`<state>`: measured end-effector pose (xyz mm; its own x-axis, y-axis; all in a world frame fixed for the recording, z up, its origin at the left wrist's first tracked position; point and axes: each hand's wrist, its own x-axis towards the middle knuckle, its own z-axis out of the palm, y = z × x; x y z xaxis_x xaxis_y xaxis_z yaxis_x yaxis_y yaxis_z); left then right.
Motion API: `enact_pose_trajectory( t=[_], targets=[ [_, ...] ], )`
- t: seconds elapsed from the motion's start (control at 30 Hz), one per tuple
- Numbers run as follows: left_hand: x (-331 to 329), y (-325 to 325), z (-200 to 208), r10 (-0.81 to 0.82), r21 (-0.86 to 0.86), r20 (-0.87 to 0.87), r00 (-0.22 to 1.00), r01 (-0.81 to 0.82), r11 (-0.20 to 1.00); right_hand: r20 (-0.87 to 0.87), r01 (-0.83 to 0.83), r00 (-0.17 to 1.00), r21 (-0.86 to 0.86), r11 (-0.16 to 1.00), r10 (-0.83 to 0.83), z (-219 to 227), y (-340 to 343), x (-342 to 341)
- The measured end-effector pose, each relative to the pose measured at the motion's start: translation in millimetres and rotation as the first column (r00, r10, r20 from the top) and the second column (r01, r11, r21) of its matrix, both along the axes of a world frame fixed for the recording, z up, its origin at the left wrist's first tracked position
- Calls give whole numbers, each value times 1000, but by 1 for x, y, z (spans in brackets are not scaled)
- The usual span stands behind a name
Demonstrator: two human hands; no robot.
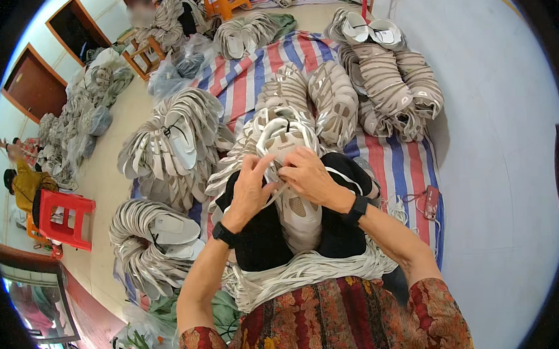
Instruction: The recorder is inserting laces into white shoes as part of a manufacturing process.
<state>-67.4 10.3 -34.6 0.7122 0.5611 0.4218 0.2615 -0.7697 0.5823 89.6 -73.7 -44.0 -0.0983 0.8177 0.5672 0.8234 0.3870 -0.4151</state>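
A beige and white shoe upper [300, 216] rests lengthwise between my black-clad knees, its tongue [285, 140] pointing away from me. At the upper's lacing, my left hand [250, 191] has its fingers bent inward, thumb toward a white shoelace [274, 197] that runs between the two hands. My right hand [309, 179] is closed in a pinch on the lace, its back covering part of the upper. The exact grip of the fingertips is partly hidden. A thick bundle of loose white laces [309, 274] lies across my lap.
Nested rows of similar uppers lie ahead [334, 103], at left [175, 138], lower left [154, 242] and far right [387, 76] on a striped sheet [384, 164]. A red phone-like item [430, 202] lies at right. A red stool [66, 218] and other people are at left.
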Motion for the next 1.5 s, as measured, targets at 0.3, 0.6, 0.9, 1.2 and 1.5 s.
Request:
enact_pose_trajectory(
  t=[0.3, 0.6, 0.9, 1.2, 1.5],
  targets=[
    [1, 22, -3, -222, -51, -87, 971, 218, 975, 262, -54, 965, 183, 982, 4, 0, 14, 3],
    [19, 7, 14, -84, 205, 131, 988, 56, 977, -288, 118, 947, -108, 987, -145, 36, -40, 48],
    [62, -6, -7, -240, 420, 27, 970, 207, 884, -749, -208, 640, -384, 900, -171, -10, -29, 49],
    [62, -8, -17, -228, 434, -81, 970, 240, 868, -811, -343, 576, -355, 870, -103, -15, -28, 46],
    [62, -32, -8, -20, 506, -313, 950, 185, 842, -869, -431, 477, -361, 827, -131, -5, -33, 37]
  ],
)
